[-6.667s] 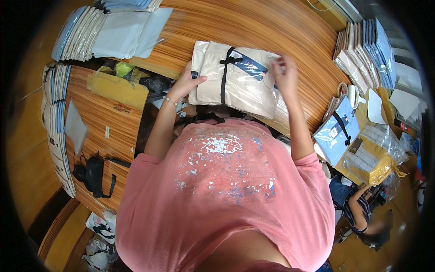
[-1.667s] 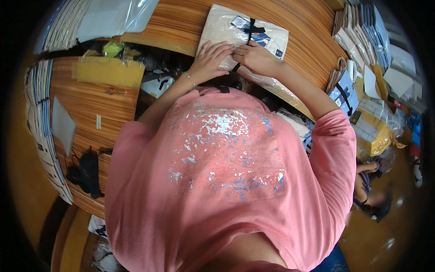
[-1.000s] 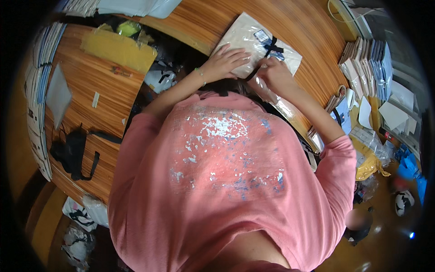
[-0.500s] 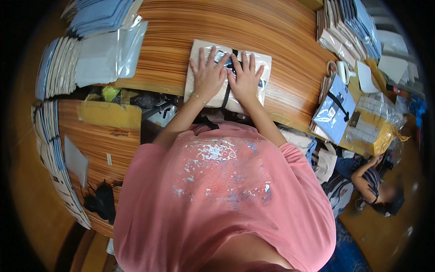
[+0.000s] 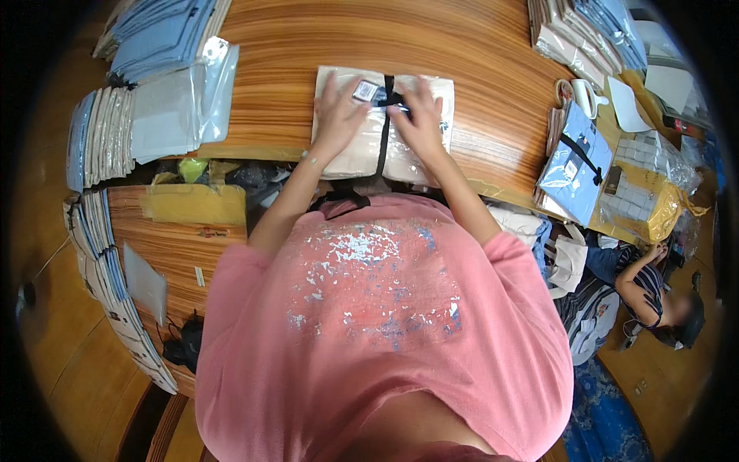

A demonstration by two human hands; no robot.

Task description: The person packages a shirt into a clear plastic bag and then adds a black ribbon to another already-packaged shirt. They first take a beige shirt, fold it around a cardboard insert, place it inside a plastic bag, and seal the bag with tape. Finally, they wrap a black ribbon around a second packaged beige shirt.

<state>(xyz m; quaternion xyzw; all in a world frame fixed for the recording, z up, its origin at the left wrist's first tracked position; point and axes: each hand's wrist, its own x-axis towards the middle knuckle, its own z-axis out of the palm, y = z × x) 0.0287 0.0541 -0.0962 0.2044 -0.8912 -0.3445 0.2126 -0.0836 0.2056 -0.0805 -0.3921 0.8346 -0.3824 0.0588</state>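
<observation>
Directly before me on the wooden table point(image 5: 265, 100) lies a bundle of cream folded cloth in clear plastic point(image 5: 356, 154). A black strap point(image 5: 382, 146) runs down its middle, with a dark crossing or knot near the upper part. My left hand point(image 5: 339, 119) rests on the bundle's left half, fingers apart, beside a small printed label point(image 5: 365, 91). On the right half is my right hand point(image 5: 419, 127), its fingers spread and slightly bent, the thumb close to the strap's dark crossing. Both sets of fingertips are a little blurred.
Stacks of plastic-wrapped folded cloth point(image 5: 104, 135) stand at the left, with clear bags point(image 5: 165, 115) beside them. At the right lie a blue strapped bundle point(image 5: 573, 162), a white tape dispenser point(image 5: 589, 98) and a yellow-taped package point(image 5: 643, 192). Another person point(image 5: 650, 285) sits at far right.
Both hands have shifted slightly on the bundle; the fingers now bend more, and the label by my left hand is more exposed. The whole view has moved a little.
</observation>
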